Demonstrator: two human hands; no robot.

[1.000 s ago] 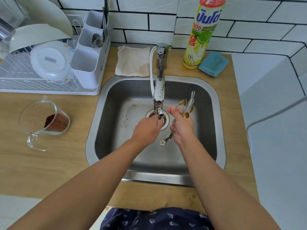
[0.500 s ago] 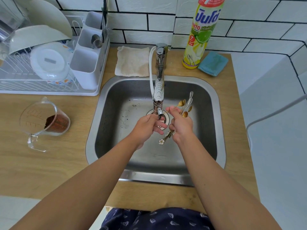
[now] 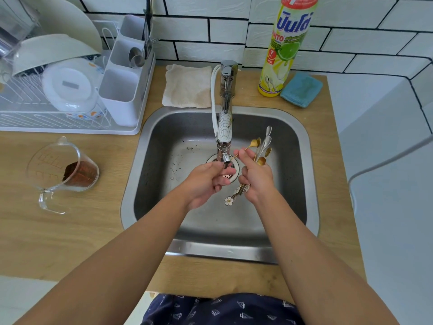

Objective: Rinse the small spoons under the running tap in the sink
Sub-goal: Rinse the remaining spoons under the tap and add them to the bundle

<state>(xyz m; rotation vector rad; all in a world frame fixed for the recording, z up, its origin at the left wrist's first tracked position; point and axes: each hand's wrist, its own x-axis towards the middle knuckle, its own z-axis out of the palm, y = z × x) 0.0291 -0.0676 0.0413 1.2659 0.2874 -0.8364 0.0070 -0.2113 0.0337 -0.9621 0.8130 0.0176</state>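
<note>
My right hand [image 3: 255,177] grips a bundle of small spoons [image 3: 264,148], gold and silver, over the sink [image 3: 311,184]. Their bowls fan upward and their flower-shaped handle ends [image 3: 229,201] hang below my fist. One gold spoon [image 3: 255,142] sticks out sideways, pinched by the right thumb, with its thin handle reaching the tap nozzle [image 3: 226,158]. My left hand [image 3: 203,181] sits just under the nozzle, above the drain [image 3: 226,176]. Its fingers are loosely curled, and I see nothing held in them. I cannot make out a water stream.
A dish rack [image 3: 70,130] with bowls and a white cutlery holder [image 3: 121,97] stands at the back left. A glass measuring cup [image 3: 63,172] with brown powder sits left of the sink. Behind the sink lie a beige cloth [image 3: 187,85], a detergent bottle [image 3: 285,48] and a blue sponge [image 3: 301,89].
My left hand's fingers have loosened and spread a little under the nozzle, away from the sideways spoon's handle tip. The right hand with the bundle has barely moved.
</note>
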